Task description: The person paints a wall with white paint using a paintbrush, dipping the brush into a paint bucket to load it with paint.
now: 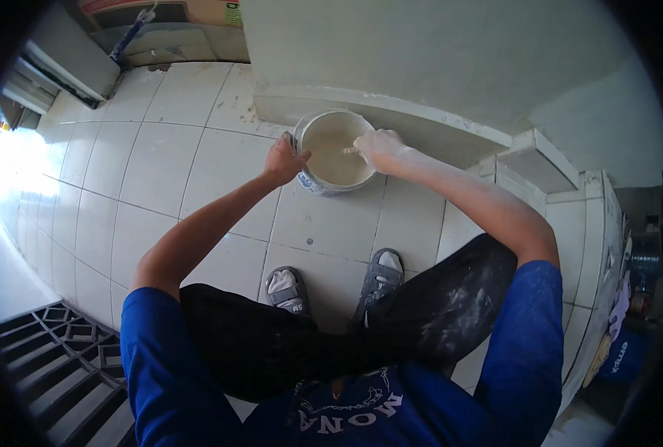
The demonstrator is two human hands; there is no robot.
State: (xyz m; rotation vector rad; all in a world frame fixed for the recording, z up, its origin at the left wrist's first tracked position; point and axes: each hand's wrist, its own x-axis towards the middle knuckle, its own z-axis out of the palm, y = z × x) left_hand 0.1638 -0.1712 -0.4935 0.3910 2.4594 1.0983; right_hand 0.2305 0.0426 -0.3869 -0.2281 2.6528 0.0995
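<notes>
A round white bucket (318, 183) stands on the tiled floor in front of my feet, with a pale, cream-coloured mix (331, 153) inside. My left hand (281, 160) grips its left rim, thumb over the edge and fingers along the outer wall. Over the right rim reaches my right hand (381, 151), dusted white up the forearm. Its fingers are closed above the mix; a short pale tip pokes out of them, and whether that is a finger or a tool I cannot make out.
Behind the bucket rises a pale wall with a ledge (413, 118) along its foot. Cardboard (197, 13) leans at the back left. A black metal grille (63, 350) lies at the lower left. Several bottles and a blue container (622, 357) stand at the far right.
</notes>
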